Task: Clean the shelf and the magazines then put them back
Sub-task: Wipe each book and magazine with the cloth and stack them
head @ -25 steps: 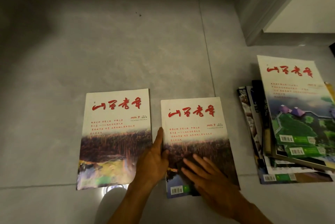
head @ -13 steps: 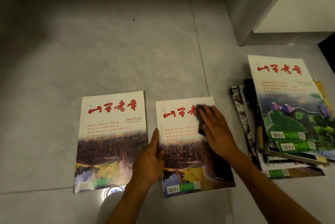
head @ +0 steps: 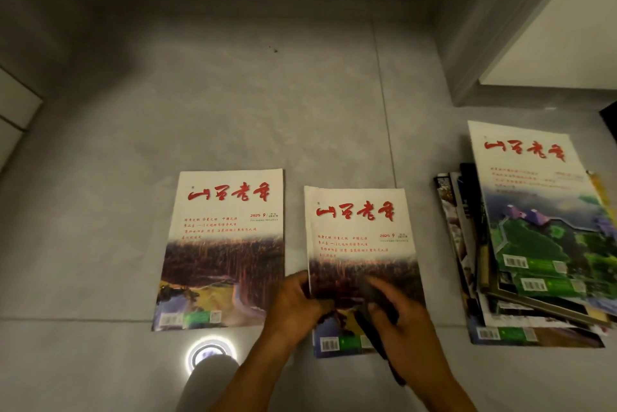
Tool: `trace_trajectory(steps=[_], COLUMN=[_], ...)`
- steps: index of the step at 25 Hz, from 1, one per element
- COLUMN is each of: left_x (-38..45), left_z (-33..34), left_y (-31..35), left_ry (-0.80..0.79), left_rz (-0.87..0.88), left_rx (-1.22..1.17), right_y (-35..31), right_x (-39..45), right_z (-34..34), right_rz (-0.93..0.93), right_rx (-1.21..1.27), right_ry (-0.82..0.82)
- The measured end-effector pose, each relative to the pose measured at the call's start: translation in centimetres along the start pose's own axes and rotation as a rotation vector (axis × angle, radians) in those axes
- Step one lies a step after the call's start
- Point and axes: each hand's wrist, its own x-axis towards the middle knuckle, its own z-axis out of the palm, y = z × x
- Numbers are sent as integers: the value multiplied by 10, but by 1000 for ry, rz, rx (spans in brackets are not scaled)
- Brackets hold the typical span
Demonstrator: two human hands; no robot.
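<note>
- Head view: the right hand [head: 405, 328] curls round a dark cloth [head: 374, 295], pressing it on the lower cover of the middle magazine [head: 360, 244].
- The left hand [head: 293, 305] pinches that magazine's lower left edge, nearer the spine.
- Its long axis runs away from the person, so most of the cover lies beyond both hands.
- A matching magazine [head: 223, 244] lies flat just to the left, apart from it.
- A fanned stack of magazines [head: 534, 244] sits well to the right.
- Everything lies on the grey tiled floor [head: 233, 104]; a white cabinet [head: 567, 44] stands at far right.
</note>
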Motion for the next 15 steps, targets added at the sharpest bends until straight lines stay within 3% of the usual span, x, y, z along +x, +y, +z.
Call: trace_trajectory(steps=[2,4,5,8,11,15], left_x=[-11,-16,-20,-24,-41,-60], left_z=[8,9,6,-4,-8,-5], left_y=[7,23,38,72,93,114], left_ry=[-34,13,17,-109,269,215], left_rz=[73,206,293,660,731,720], left_rx=[0,49,121,151,182,78], right_y=[-29,-64,-74,-80,-73,-65], right_x=[16,23,24,46,68,72], right_z=[-6,-11,-15,-44,-85,-118], right_rz=[-35,-196,-362,-845,-921,-787], right_rx=[105,156,78,-517,-758,-628], right_ry=[127,140,101,38,41,8])
